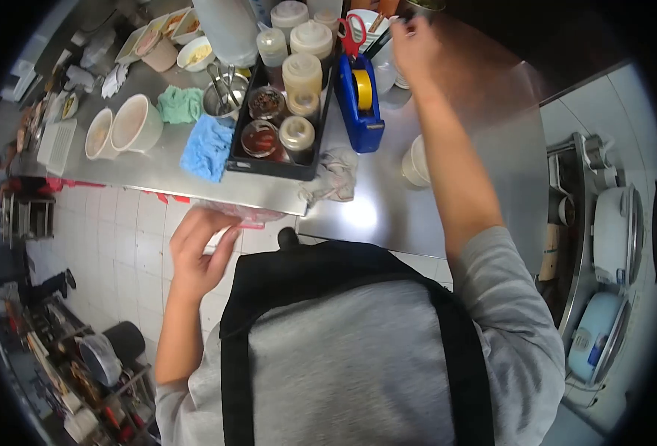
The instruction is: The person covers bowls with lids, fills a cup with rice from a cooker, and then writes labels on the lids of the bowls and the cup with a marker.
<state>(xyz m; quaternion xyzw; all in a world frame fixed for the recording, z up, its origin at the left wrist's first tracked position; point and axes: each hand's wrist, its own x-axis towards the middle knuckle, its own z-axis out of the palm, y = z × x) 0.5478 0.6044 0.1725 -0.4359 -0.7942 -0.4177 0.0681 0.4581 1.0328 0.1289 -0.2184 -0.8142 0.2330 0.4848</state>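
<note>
My left hand is below the front edge of the steel counter. Its fingers pinch a clear plastic bag that hangs at that edge. My right hand reaches across the counter to the far side, next to a white holder of utensils and red scissors. Its fingers are curled, and I cannot make out whether anything is in them. Between my arms stands a blue tape dispenser with a yellow roll.
A black tray holds condiment jars and squeeze bottles. Blue and green cloths, two white bowls, a crumpled rag and a white cup sit on the counter. Rice cookers stand at right.
</note>
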